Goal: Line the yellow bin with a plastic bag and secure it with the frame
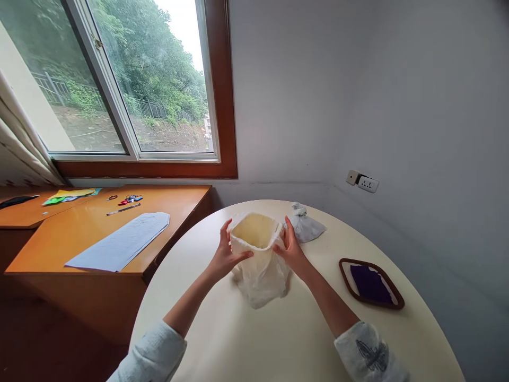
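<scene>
Holding container [251, 231] draped with bag [260, 284]

Pale blue-grey sleeves [153, 353] look softly crinkled, the right one bearing a dark, insect-like print [373, 355].

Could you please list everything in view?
Table: 1, cream, centre
Container: 1, cream, picture centre
Draped bag: 1, whitish, on container
Knotted bag: 1, whitish, table's far side
Tray: 1, brown rim, table's right
Flat piece: 1, purple, in tray
Desks: apparently 2, orange, left
Papers: uncounted, white, nearer desk
Pen: 1, greyish, behind papers
Small items: several, mixed, beyond pen
Sheets: several, multicoloured, far left
Dark item: 1, black, left edge
Window: 1, brown frame, upper left
Trees: several, green, outside
Curtain: 1, cream, left edge
Wall fittings: 2, beige, white, right
Sleeves: 2, pale, bottom
Left hand: 1, bare, container's left
Right hand: 1, bare, container's right
</scene>
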`<state>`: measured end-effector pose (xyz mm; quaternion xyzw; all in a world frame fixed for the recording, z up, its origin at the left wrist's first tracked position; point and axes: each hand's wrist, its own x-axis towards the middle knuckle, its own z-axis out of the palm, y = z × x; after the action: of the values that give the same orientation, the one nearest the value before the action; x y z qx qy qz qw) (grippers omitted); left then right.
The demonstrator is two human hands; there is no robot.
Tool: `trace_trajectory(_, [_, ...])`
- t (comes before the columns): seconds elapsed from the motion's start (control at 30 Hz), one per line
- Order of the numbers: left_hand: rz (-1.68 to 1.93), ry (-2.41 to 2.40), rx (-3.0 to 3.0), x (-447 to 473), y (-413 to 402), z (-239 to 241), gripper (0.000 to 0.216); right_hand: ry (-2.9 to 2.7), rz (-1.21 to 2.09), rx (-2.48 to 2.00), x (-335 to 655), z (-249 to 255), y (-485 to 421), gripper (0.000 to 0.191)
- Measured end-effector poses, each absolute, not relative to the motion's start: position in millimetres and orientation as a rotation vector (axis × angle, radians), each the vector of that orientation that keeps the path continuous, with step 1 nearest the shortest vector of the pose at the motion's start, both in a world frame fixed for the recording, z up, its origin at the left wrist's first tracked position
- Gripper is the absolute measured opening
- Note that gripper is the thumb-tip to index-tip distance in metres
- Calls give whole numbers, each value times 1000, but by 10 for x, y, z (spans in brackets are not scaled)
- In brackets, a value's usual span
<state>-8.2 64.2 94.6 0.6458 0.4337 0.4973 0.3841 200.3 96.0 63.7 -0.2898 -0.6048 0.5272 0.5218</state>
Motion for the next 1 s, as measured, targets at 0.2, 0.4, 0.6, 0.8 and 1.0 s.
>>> trace_trajectory(0.2, [1048, 1113, 1641, -292, 662, 712, 94, -1473, 1373, -754, 2072, 452, 924, 113])
trace_trajectory(0.4, [710, 1058, 1654, -411, 689, 596, 82, -1471, 1456, -800, 2124, 225, 840, 109])
trace_trajectory(0.6, [400, 1325, 1853, -675, 705, 629, 59, -1494, 1481, -778, 2191, 73, 756, 105])
trace_trajectory(0.8, [600, 1659, 1857, -854, 693, 868, 55, -1625, 1211, -981, 2375, 110, 545, 101])
trace_trajectory(1.0, [1369, 1695, 2120, -393, 483, 1109, 35, -1722, 542, -1237, 2740, 135, 416, 25])
